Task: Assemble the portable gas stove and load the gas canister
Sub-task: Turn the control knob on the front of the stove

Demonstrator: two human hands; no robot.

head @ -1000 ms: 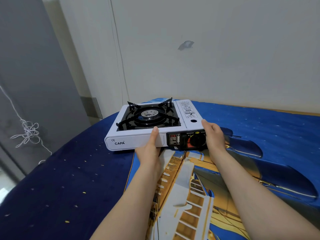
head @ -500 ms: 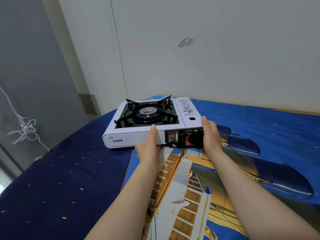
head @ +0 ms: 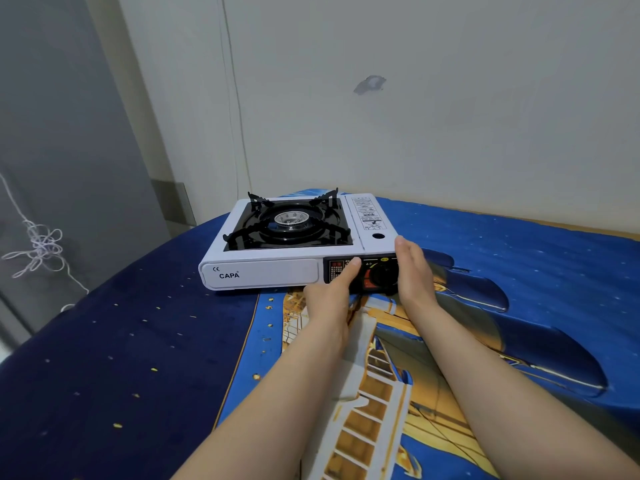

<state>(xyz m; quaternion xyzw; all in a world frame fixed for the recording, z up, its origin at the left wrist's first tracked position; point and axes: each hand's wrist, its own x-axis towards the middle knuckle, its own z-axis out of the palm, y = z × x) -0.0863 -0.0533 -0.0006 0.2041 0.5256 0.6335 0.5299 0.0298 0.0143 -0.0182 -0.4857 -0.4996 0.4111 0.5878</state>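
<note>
A white portable gas stove (head: 263, 272) marked CAPA sits flat on a blue printed blanket (head: 519, 268). Its black pan support and round burner (head: 292, 219) face up, and the canister compartment cover (head: 369, 216) on the right is closed. My left hand (head: 329, 301) lies in front of the stove with its fingertips on the black control panel, left of the knob (head: 382, 276). My right hand (head: 414, 271) presses against the stove's front right corner, thumb at the top edge. No gas canister is in view.
A pale wall (head: 450, 133) rises close behind the stove. A grey door (head: 69, 133) with a tangled white string (head: 41, 247) stands at the left, past the blanket's rounded edge. Dark blue blanket stretches to the lower left.
My left hand slid right along the stove's front, from the white panel onto the black control panel. The right hand stayed at the right corner. The stove hardly shifted.
</note>
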